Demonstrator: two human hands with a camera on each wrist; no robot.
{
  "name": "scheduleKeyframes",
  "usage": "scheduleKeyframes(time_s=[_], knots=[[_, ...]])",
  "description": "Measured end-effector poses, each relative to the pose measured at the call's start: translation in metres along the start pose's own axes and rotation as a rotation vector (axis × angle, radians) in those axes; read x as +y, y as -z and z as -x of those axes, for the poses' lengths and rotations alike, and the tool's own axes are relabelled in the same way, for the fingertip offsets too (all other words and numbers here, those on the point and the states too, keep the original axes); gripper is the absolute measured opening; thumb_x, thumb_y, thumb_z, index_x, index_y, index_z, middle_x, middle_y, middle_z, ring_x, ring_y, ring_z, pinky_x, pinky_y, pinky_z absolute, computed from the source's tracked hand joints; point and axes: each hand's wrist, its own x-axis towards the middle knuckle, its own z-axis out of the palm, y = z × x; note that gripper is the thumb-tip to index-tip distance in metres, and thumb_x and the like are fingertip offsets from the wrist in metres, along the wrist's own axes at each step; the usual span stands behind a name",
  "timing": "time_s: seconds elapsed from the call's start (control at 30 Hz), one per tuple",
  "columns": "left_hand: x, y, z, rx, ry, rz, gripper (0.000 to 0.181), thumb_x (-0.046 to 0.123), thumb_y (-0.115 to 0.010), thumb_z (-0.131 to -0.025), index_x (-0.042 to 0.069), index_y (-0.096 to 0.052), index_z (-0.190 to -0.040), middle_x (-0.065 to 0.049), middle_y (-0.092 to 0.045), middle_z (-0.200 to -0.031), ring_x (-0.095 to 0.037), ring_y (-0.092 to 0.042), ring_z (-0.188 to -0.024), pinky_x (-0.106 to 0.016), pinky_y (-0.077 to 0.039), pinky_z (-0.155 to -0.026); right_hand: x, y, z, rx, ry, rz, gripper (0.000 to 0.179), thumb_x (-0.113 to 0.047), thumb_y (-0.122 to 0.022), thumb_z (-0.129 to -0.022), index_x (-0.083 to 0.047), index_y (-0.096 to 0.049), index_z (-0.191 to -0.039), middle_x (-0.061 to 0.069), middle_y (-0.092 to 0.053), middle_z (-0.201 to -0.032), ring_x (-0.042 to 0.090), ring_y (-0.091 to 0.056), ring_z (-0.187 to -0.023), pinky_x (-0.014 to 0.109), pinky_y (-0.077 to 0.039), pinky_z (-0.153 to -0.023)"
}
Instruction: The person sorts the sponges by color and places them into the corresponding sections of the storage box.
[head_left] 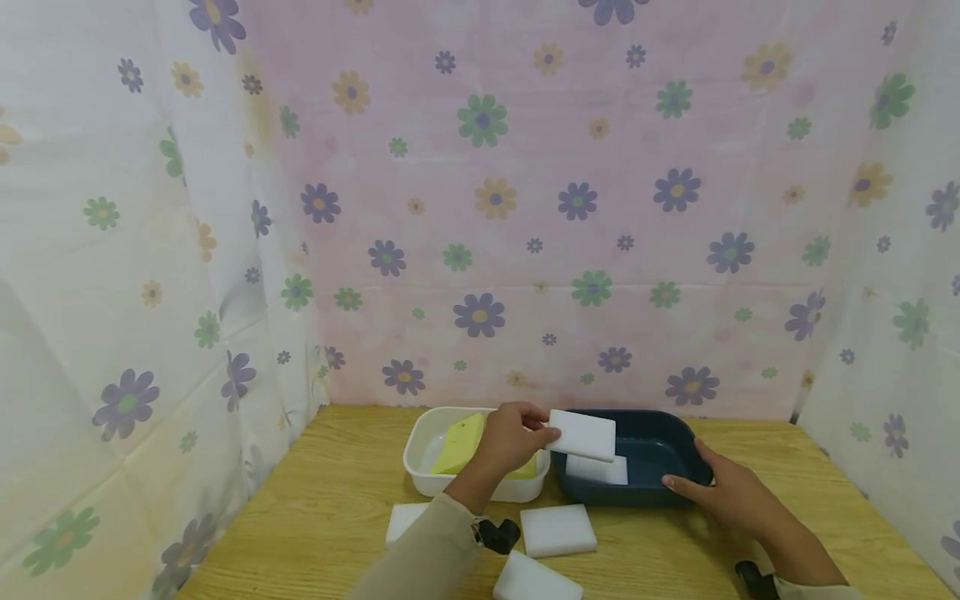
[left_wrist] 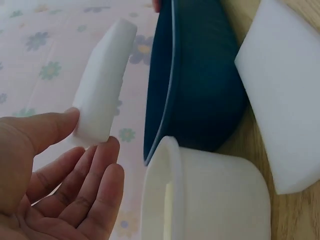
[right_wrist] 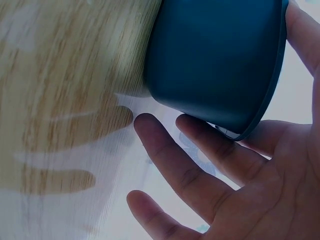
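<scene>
My left hand [head_left: 512, 435] pinches a white foam sponge block [head_left: 583, 435] between thumb and fingers, above the left part of a dark blue basin [head_left: 637, 493]. In the left wrist view the held block [left_wrist: 104, 82] stands tilted, apart from the basin's rim. Inside the basin lies another white sponge [head_left: 597, 472], partly hidden by the held one. With the thumb over the rim and fingers along the outside, my right hand [head_left: 723, 490] holds the basin's right end. The right wrist view shows the fingers [right_wrist: 185, 170] spread beside the blue wall [right_wrist: 215, 60].
Left of the basin, close against it, stands a white tub [head_left: 480, 490] with yellow sponges [head_left: 459, 446] in it, partly behind my left hand. White sponges [head_left: 558, 531] lie on the wooden table [head_left: 315, 492] in front, one partly under my left sleeve. A flowered curtain [head_left: 525, 250] closes the back.
</scene>
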Motion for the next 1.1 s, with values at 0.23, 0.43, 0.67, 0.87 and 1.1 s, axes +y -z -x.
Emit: scheduleKeyframes(time_s=[0.23, 0.43, 0.67, 0.87, 1.1], knots=[[0.007, -0.018, -0.004, 0.027, 0.033, -0.077, 0.031, 0.027, -0.085, -0.088, 0.01, -0.076, -0.114, 0.003, -0.071, -0.088, -0.01, -0.064, -0.076, -0.028, -0.056, -0.066, -0.001, 0.0, 0.001, 0.0, 0.005, 0.0, 0.114, -0.068, -0.06, -0.095, 0.011, -0.011, -0.161, 0.043, -0.021, -0.159, 0.064, -0.035, -0.139, 0.072, -0.042, -0.101], [0.01, -0.03, -0.008, 0.043, -0.019, -0.196, 0.041, 0.024, -0.084, -0.089, 0.007, -0.072, -0.125, 0.004, -0.07, -0.081, -0.008, -0.061, -0.068, -0.026, -0.053, -0.062, -0.001, 0.0, 0.001, 0.019, 0.018, 0.004, 0.113, -0.067, -0.06, -0.096, 0.012, -0.012, -0.161, 0.043, -0.023, -0.159, 0.064, -0.035, -0.139, 0.072, -0.041, -0.102], [0.019, -0.05, -0.011, 0.052, -0.066, -0.303, 0.033, 0.028, -0.084, -0.089, 0.01, -0.075, -0.115, 0.007, -0.068, -0.081, -0.005, -0.058, -0.071, -0.023, -0.053, -0.065, 0.001, -0.001, -0.001, 0.016, 0.006, 0.007, 0.114, -0.069, -0.06, -0.095, 0.011, -0.012, -0.161, 0.043, -0.023, -0.159, 0.064, -0.035, -0.139, 0.073, -0.04, -0.102], [0.026, -0.066, -0.013, 0.063, -0.12, -0.418, 0.022, 0.028, -0.084, -0.089, 0.012, -0.078, -0.103, 0.005, -0.072, -0.085, -0.007, -0.06, -0.071, -0.023, -0.053, -0.067, 0.003, -0.001, -0.001, 0.027, 0.017, 0.012, 0.113, -0.068, -0.06, -0.095, 0.011, -0.012, -0.161, 0.043, -0.026, -0.158, 0.063, -0.04, -0.137, 0.071, -0.043, -0.101], [0.024, -0.08, -0.015, 0.041, -0.151, -0.477, 0.014, 0.029, -0.083, -0.09, 0.017, -0.078, -0.096, 0.008, -0.065, -0.084, -0.006, -0.054, -0.075, -0.022, -0.051, -0.071, 0.002, -0.001, -0.001, 0.04, 0.015, 0.015, 0.113, -0.067, -0.062, -0.094, 0.011, -0.014, -0.161, 0.042, -0.027, -0.157, 0.063, -0.039, -0.137, 0.072, -0.043, -0.101]])
